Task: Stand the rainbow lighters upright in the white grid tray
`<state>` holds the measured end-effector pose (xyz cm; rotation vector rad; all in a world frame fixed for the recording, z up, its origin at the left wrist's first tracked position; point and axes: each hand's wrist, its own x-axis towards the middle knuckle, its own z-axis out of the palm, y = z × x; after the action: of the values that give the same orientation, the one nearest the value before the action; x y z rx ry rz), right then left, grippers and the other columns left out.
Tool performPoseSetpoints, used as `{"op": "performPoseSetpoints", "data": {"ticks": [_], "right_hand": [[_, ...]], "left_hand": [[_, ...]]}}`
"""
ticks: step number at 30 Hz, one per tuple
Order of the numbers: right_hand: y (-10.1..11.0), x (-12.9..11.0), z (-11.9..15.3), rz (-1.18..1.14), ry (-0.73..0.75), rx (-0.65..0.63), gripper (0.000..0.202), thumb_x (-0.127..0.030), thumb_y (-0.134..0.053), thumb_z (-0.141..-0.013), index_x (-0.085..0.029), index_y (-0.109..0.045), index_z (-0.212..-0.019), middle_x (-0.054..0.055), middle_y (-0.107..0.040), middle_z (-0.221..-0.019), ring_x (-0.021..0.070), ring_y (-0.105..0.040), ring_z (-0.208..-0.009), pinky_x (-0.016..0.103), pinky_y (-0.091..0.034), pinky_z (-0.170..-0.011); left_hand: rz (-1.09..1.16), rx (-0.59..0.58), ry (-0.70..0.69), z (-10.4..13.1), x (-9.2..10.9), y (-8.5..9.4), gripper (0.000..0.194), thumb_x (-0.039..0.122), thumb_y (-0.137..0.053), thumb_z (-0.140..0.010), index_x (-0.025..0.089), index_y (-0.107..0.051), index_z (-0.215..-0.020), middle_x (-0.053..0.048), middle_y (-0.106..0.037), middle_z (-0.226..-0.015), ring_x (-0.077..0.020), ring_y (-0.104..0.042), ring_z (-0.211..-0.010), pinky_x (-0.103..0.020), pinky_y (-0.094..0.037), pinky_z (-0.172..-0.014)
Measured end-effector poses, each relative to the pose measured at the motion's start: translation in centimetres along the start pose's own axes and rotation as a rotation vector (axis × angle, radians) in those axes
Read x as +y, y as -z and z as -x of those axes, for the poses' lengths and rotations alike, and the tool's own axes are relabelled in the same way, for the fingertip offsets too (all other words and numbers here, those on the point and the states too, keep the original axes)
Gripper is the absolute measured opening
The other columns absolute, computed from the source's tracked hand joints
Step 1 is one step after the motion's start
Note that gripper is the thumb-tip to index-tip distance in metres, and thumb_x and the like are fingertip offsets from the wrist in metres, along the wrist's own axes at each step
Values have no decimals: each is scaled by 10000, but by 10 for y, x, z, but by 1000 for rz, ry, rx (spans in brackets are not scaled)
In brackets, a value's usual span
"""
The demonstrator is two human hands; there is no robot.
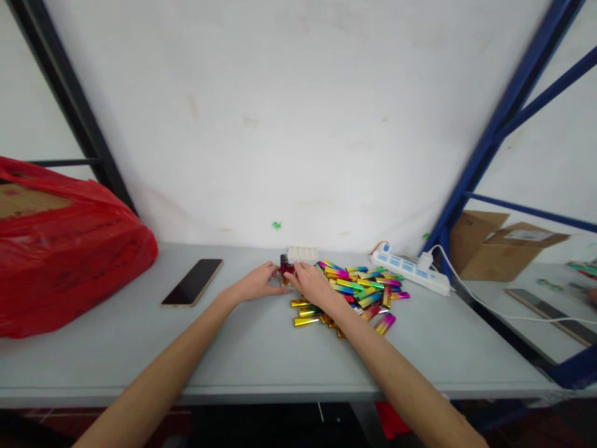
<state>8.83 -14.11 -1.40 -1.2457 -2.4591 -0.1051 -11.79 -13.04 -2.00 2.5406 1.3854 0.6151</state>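
My left hand (258, 281) curves around the left side of a small upright group of dark-topped lighters (283, 266), its thumb low in front and its fingers behind. From the right, my right hand (311, 282) closes its fingers on a lighter in the same group; the fingers hide part of it. Beside and partly under my right wrist lies a loose pile of shiny slim lighters (368, 292) in gold, green, blue, red and purple. Just behind my hands, against the wall, is a small white slotted tray (303, 253).
A black-screened phone (193, 283) lies to the left. Beyond it bulges a red plastic bag (69, 255) with a carton inside. At the right are a white power strip (413, 272) with a cable, a blue metal post (480, 149) and an open cardboard box (494, 249).
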Motion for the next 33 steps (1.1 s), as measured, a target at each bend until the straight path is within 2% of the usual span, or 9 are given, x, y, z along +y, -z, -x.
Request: {"op": "performPoseSetpoints", "data": {"ticks": [5,9,13,16,20,23,26,31,33], "right_hand": [[-6,1,0,60,8,-48,306,-404,-418,-1033,-180,-608,-1118,123,-675,-1080,248,-644,-1010,365,-465,-874],[-3,8,1,75,3,-28,298,-404,-431,-1028,-196,-638,-1083,105,-672,-1057,245,-628,-1026,376,-449,-906],[10,35,10,137,-164,-4,264,-342,-476,-1008,-170,-658,-1091,151,-656,-1117,277,-592,-1081,402,-440,-919],[20,62,22,137,-279,-38,267,-324,-486,-997,-155,-667,-1097,165,-649,-1127,286,-585,-1088,398,-449,-899],[25,86,34,62,-318,-112,259,-335,-537,-970,-156,-693,-1075,143,-660,-1080,248,-618,-1016,350,-444,-906],[24,92,33,14,-316,-105,220,-221,-559,-942,-153,-701,-1095,137,-656,-1085,228,-619,-1027,316,-432,-920],[24,93,28,-60,-284,-21,234,-199,-519,-962,-153,-705,-1097,127,-653,-1045,213,-617,-1003,303,-429,-921],[32,88,24,-292,-236,383,259,-329,-550,-951,-156,-685,-1089,92,-626,-962,194,-600,-904,295,-463,-849],[33,83,22,-462,-259,466,287,-422,-560,-929,-166,-669,-1001,44,-611,-831,174,-586,-778,286,-468,-756]], "left_hand": [[10,-14,1,0,0,2,605,699,-649,-738,153,-671,-998,-84,-653,-944,-233,-599,-843,-322,-488,-766],[27,-18,31,1,0,3,604,677,-676,-727,160,-681,-1038,-90,-652,-974,-239,-596,-857,-331,-493,-784],[50,-16,43,1,1,4,623,679,-690,-701,164,-683,-1053,-81,-650,-963,-241,-599,-858,-342,-504,-795],[52,-18,59,0,2,5,628,686,-693,-687,162,-688,-1034,-88,-655,-971,-246,-605,-840,-342,-508,-771],[31,-30,79,0,3,6,633,677,-693,-692,149,-690,-1040,-103,-661,-990,-250,-610,-827,-338,-506,-738],[28,-29,74,1,3,6,643,679,-685,-699,139,-691,-1049,-107,-662,-988,-252,-610,-829,-341,-506,-738],[38,-27,69,1,4,8,647,683,-683,-699,144,-693,-1055,-102,-665,-978,-248,-605,-832,-340,-507,-746],[21,-46,37,2,3,11,629,682,-687,-688,149,-686,-1021,-87,-657,-954,-237,-597,-814,-334,-498,-730],[12,-57,20,2,2,11,614,680,-689,-682,146,-682,-985,-78,-647,-923,-233,-594,-795,-330,-491,-710]]}}
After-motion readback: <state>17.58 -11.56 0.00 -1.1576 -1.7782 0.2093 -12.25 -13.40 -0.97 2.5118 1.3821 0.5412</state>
